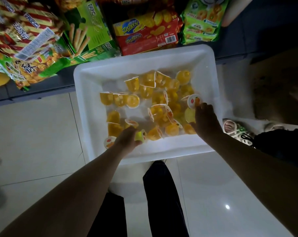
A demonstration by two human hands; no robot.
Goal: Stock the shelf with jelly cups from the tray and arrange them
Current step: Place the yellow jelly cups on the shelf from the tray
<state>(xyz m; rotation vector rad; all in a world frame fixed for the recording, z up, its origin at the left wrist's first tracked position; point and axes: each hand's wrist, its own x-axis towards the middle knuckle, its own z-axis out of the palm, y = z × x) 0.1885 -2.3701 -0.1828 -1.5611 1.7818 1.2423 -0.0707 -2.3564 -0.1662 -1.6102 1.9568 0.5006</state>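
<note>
A white plastic tray [141, 65] sits on the floor below me and holds several yellow jelly cups [151, 94] lying at all angles. At the tray's near left corner my left hand [127, 139] is closed around jelly cups [139, 135], with one more cup [109, 141] showing at its left side. My right hand [205, 120] reaches into the right side of the tray and grips jelly cups [194, 100], one with its white printed lid facing up and a paler one under the palm.
The dark bottom shelf [42, 88] runs behind the tray, stocked with snack bags [21, 31], green biscuit-stick boxes [91, 28], a red cheese cracker box [144, 35] and a green cookie pack [202, 19]. My dark trouser legs [160, 194] stand on pale floor tiles. Another person's sandalled foot [233, 128] is right of the tray.
</note>
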